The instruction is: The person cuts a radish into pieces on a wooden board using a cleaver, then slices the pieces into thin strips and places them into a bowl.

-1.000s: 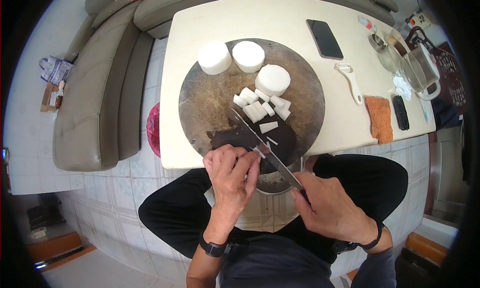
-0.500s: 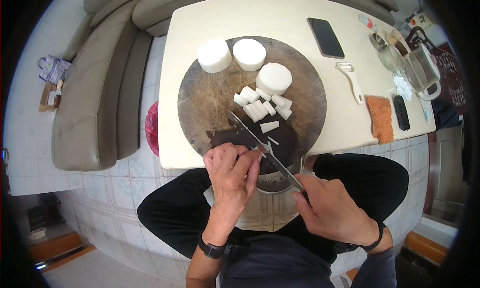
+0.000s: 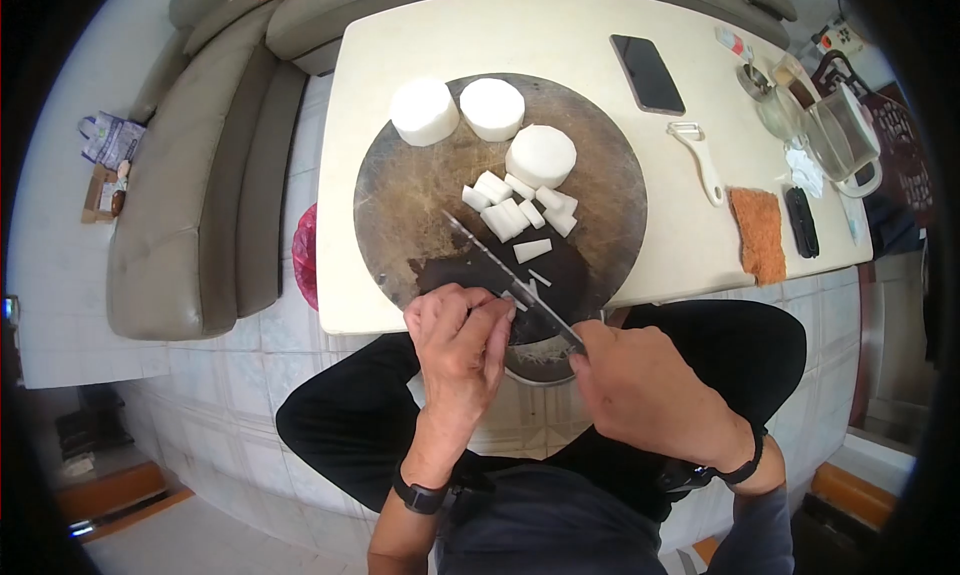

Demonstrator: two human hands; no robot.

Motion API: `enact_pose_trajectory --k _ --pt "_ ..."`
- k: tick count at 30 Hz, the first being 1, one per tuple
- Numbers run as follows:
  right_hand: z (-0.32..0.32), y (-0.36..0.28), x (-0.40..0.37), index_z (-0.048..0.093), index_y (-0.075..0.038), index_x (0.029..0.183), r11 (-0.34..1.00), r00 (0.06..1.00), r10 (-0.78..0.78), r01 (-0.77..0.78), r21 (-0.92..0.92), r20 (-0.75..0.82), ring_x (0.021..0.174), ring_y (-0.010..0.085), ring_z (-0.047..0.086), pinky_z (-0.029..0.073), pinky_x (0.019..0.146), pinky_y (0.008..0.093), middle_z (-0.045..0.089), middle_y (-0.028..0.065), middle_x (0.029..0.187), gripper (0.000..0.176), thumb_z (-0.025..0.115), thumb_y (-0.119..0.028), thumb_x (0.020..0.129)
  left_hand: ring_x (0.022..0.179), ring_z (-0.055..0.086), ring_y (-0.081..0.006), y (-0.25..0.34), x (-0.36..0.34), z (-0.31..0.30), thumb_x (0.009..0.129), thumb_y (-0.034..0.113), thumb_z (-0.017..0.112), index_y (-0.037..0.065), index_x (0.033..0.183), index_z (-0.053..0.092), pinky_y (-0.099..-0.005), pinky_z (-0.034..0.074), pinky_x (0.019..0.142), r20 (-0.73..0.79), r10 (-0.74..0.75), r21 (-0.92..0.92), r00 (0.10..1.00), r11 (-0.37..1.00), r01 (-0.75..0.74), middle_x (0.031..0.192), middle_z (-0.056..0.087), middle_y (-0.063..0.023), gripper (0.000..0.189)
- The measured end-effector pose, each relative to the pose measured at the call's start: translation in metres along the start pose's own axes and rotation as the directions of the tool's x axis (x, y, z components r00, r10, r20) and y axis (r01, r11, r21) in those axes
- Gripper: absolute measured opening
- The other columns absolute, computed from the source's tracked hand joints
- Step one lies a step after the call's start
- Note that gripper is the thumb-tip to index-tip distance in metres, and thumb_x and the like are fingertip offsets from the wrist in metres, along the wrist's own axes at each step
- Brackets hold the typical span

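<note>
Both hands work at the near edge of the round board (image 3: 410, 190): the left hand (image 3: 455, 340) has its fingers curled and bunched, closed on a white piece (image 3: 516, 301) that they mostly hide, while the right hand (image 3: 650, 390) is wrapped tight around the handle of the knife (image 3: 497, 258). The blade slants across the dark part of the board, passing right beside the left fingertips.

That closeness looks like the chief hazard. A fingertip left uncurled, or a wet piece rolling under pressure, could bring skin under the edge. How the left thumb sits is hard to see, so its margin cannot be judged.

Two thin strips (image 3: 540, 278) lie by the blade and could stick to it or get cut again. One loose chunk (image 3: 532, 250) rests close to the blade, apart from the chunk pile (image 3: 505, 219); a wide sweep of the knife might knock it. Three thick rounds (image 3: 541, 156) stand on the far side, well out of the blade's reach.

The board's near rim seems to reach past the edge of the counter (image 3: 600, 25), above a bowl (image 3: 540, 373) holding shreds. Hard pressure there might tip or slide the board, and small bits could drop off the rim.
</note>
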State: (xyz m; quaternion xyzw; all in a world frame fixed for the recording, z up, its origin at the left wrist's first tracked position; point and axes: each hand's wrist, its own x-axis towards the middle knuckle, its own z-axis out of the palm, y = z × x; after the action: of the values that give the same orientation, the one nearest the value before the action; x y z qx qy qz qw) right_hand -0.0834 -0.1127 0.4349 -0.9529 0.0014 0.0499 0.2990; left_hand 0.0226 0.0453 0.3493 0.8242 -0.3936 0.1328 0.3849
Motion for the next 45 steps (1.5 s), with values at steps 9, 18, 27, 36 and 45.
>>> enact_pose_trajectory --k 9,18,27,36,45 --pt "-0.004 0.001 -0.010 0.050 0.002 0.088 0.994 1.000 0.015 -0.013 0.113 -0.017 0.057 0.0383 0.061 0.047 0.053 0.0451 0.056 0.0189 0.060 0.016 0.058 -0.012 0.089 0.090 0.057 -0.0231 -0.001 -0.002 0.002 0.069 0.000 0.078 0.007 0.087 0.071 -0.0376 0.038 0.085 -0.033 -0.013 -0.016 0.999 1.000 0.013 0.088 0.062 -0.0032 0.020" --pt "-0.003 0.004 -0.007 0.050 0.002 0.088 0.990 0.999 0.038 -0.043 0.136 0.036 0.057 0.0391 0.060 0.046 0.054 0.0467 0.056 0.0199 0.060 0.016 0.059 -0.011 0.088 0.089 0.058 -0.0248 0.000 0.001 0.000 0.070 -0.002 0.077 0.005 0.085 0.070 -0.0378 0.040 0.085 -0.014 -0.020 -0.025 1.000 0.999 0.020 0.086 0.063 -0.0050 0.018" --pt "0.010 0.003 0.012 0.051 0.003 0.086 0.994 0.993 -0.001 0.013 0.110 -0.115 0.062 0.0403 0.060 0.047 0.059 0.0476 0.057 0.0216 0.063 0.015 0.059 -0.010 0.087 0.092 0.058 -0.0252 -0.002 -0.001 0.000 0.069 0.001 0.078 0.005 0.089 0.071 -0.0380 0.038 0.086 -0.005 -0.039 -0.051 0.999 0.998 0.038 0.091 0.063 -0.0054 0.022" --pt "0.004 0.007 0.005 0.051 0.002 0.088 0.989 0.992 0.040 -0.022 0.144 -0.119 0.064 0.0402 0.061 0.046 0.059 0.0481 0.058 0.0206 0.064 0.014 0.060 -0.009 0.087 0.094 0.060 -0.0268 -0.002 -0.002 -0.014 0.070 0.001 0.080 0.004 0.092 0.070 -0.0370 0.042 0.085 -0.020 -0.073 -0.061 0.997 0.996 0.072 0.094 0.065 -0.0080 0.024" --pt "0.006 0.009 0.003 0.051 0.001 0.088 0.992 0.994 -0.021 0.034 0.120 -0.108 0.060 0.0390 0.060 0.046 0.054 0.0450 0.057 0.0190 0.063 0.013 0.060 -0.008 0.087 0.082 0.055 -0.0236 -0.002 0.011 -0.022 0.073 -0.002 0.075 0.005 0.089 0.070 -0.0346 0.038 0.078 0.128 0.012 0.015 0.992 1.000 -0.014 0.087 0.059 -0.0057 0.018"
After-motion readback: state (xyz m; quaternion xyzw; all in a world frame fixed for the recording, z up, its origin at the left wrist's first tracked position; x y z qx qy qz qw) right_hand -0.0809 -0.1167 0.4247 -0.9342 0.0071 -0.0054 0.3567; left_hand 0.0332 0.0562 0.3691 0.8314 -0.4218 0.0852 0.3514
